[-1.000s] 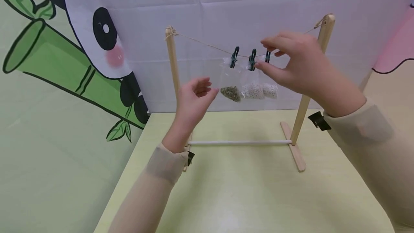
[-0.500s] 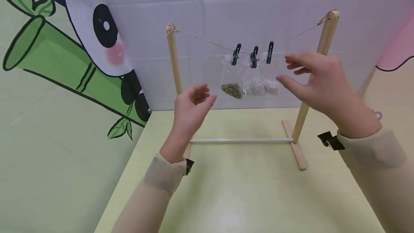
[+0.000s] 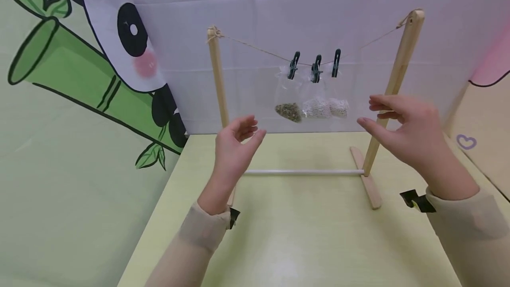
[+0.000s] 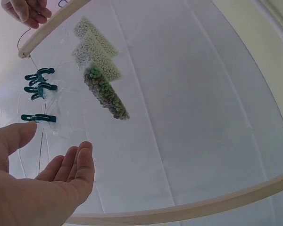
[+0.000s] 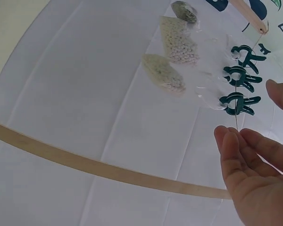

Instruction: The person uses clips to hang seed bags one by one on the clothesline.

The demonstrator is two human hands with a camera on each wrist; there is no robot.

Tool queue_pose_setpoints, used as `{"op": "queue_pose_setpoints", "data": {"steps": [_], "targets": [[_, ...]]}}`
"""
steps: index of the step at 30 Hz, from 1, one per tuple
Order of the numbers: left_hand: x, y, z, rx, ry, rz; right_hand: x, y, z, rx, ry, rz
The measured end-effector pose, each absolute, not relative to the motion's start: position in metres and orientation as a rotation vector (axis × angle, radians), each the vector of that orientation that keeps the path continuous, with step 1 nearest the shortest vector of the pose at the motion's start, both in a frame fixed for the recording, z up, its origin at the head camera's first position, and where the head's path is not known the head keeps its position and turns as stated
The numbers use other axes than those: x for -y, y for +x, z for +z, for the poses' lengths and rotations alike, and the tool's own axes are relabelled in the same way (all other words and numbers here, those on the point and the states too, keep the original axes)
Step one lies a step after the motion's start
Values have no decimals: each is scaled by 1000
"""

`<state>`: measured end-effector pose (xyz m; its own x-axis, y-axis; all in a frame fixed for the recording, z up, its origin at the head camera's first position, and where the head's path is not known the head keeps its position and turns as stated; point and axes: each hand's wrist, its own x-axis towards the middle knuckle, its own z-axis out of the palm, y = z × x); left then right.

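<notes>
A small wooden rack [image 3: 217, 79] stands on the yellow-green table [image 3: 303, 242], with a string [image 3: 255, 51] stretched between its two posts. Three dark green clips [image 3: 315, 66] [image 4: 37, 84] [image 5: 240, 77] hang on the string, each pinning a clear bag. The left bag [image 3: 288, 110] [image 4: 106, 96] holds green-brown grains; the other two bags [image 3: 326, 107] [image 5: 172, 56] hold white pellets. My left hand [image 3: 235, 143] [image 4: 42, 169] hovers open below and left of the bags, holding nothing. My right hand [image 3: 402, 129] [image 5: 257, 165] hovers open to the right of them, in front of the right post [image 3: 394, 87].
A white cloth backdrop [image 3: 303, 3] hangs close behind the rack. A panda and bamboo print [image 3: 79, 65] covers the left side. A thin white crossbar [image 3: 303, 172] joins the rack's feet. The table's left edge runs near my left forearm.
My right hand has let go of the rightmost clip and dropped down and right, away from the string. My left hand has sunk slightly. All three bags stay hanging.
</notes>
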<state>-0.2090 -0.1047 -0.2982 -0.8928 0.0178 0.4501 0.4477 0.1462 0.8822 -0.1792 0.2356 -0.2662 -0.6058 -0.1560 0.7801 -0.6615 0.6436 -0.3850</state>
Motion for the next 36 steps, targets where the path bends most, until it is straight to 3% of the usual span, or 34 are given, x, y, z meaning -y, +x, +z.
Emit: {"op": "queue_pose_setpoints", "data": {"steps": [36], "targets": [[127, -175, -356, 2097, -170, -1900, -235, -143, -359, 2258, 309, 1164]]}}
